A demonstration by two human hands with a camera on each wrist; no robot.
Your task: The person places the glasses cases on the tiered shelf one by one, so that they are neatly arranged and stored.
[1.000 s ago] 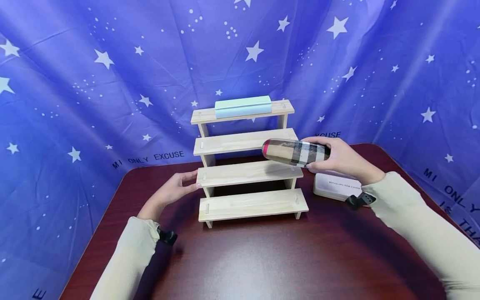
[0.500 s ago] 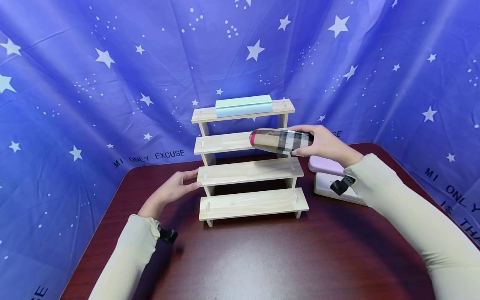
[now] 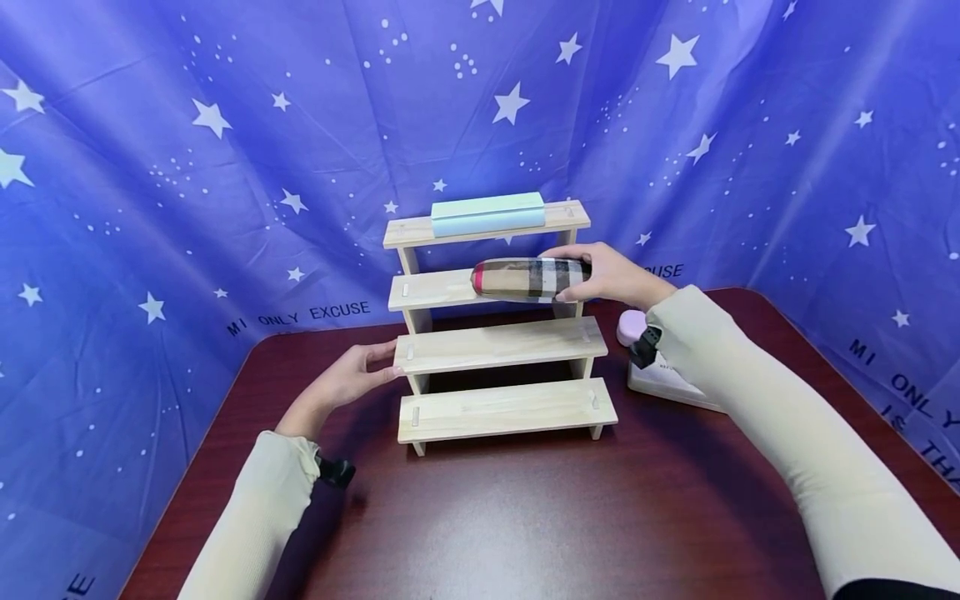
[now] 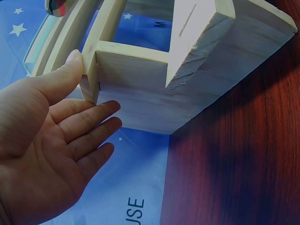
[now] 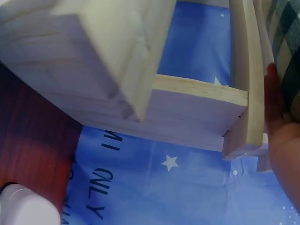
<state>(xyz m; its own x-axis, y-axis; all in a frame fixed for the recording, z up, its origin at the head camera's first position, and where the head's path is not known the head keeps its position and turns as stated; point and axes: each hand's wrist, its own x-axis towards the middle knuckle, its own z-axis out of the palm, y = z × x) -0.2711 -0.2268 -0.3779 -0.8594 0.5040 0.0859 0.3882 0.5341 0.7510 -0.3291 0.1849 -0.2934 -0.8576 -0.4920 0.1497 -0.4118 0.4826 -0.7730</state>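
Observation:
A wooden step shelf [image 3: 501, 343] with several tiers stands on the table. My left hand [image 3: 347, 379] holds the left end of its third board down; in the left wrist view the thumb [image 4: 70, 70] lies on the board's edge, other fingers extended behind. My right hand [image 3: 611, 275] grips the right end of a plaid glasses case [image 3: 517, 279] with a red stripe near its left tip. The case lies lengthwise over the second board down; whether it touches the wood I cannot tell. At the right wrist view's edge, only part of the plaid case [image 5: 286, 42] shows.
A pale blue glasses case [image 3: 487, 215] sits on the top board. Right of the shelf, a pink case [image 3: 632, 328] and a white case [image 3: 667, 383] lie on the table [image 3: 480, 517], partly hidden by my right arm. A starry blue curtain [image 3: 330, 167] hangs behind.
My right hand has carried the plaid glasses case leftward and slightly up, from beside the shelf's right end to over the second board. My left hand stays on the shelf.

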